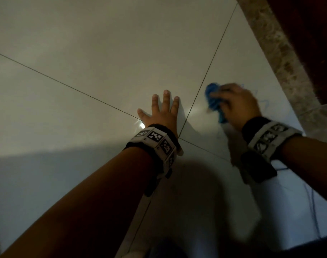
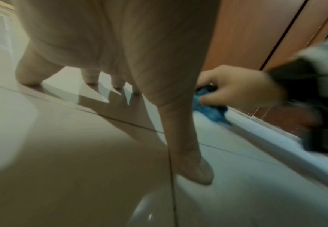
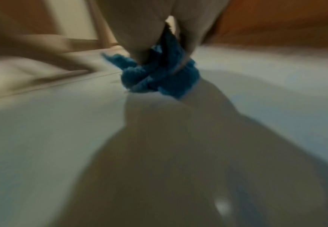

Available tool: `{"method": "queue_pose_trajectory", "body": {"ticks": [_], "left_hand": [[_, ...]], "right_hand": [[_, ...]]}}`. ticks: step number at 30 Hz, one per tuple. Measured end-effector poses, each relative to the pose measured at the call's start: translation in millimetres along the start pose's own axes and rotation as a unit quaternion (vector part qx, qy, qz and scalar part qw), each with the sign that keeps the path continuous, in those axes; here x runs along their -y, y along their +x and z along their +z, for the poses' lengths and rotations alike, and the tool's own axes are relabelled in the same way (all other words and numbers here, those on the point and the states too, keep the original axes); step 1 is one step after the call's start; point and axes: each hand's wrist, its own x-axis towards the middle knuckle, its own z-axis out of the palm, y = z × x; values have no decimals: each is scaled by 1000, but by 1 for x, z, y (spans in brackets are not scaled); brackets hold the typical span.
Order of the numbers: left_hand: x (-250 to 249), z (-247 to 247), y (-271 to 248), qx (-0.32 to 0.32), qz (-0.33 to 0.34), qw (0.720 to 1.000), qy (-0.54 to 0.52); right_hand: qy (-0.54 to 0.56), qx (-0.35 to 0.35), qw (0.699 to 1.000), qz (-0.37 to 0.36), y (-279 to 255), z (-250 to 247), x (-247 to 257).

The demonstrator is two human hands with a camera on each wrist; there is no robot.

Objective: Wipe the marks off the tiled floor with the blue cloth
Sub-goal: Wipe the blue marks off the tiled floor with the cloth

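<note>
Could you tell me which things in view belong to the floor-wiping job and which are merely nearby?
Job:
- blue cloth, bunched in the right hand
- faint blue marks on the tiled floor
- left hand, flat on the floor

Nearby:
- speckled stone strip
- wooden panel

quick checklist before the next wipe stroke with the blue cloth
1. Right hand has a grip on the bunched blue cloth: ok.
2. Cloth touches the tiled floor: ok, per the right wrist view.
3. Left hand braced flat, apart from the cloth: ok.
4. Faint blue marks remain beside the cloth: not ok.
5. Room before the stone border: ok.
6. Cloth damp: cannot tell.
</note>
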Motion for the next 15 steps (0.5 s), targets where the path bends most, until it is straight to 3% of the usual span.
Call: {"method": "queue_pose_trajectory", "body": {"ticks": [2,4,9,11,12,15], "left_hand": [[0,0,0,3,0,1000,2],[-1,0,-1,4,-2,1000,7],[-5,-3,2,6,-7,1000,13],[-3,-3,1,10,-4,1000,21],[-2,-2,1,12,-3,1000,28],[-6,-7,2,3,6,998,62]], "right_hand": [[50,-45,988,136,15,-6,-12],[36,-52,980,186,16,4,-5],[12,69,997,35,-10,15,17],[12,71,997,-15,-4,4,3],[21,49,999,5,1,-1,-7],[26,-33,987,156,20,-14,-37]]}}
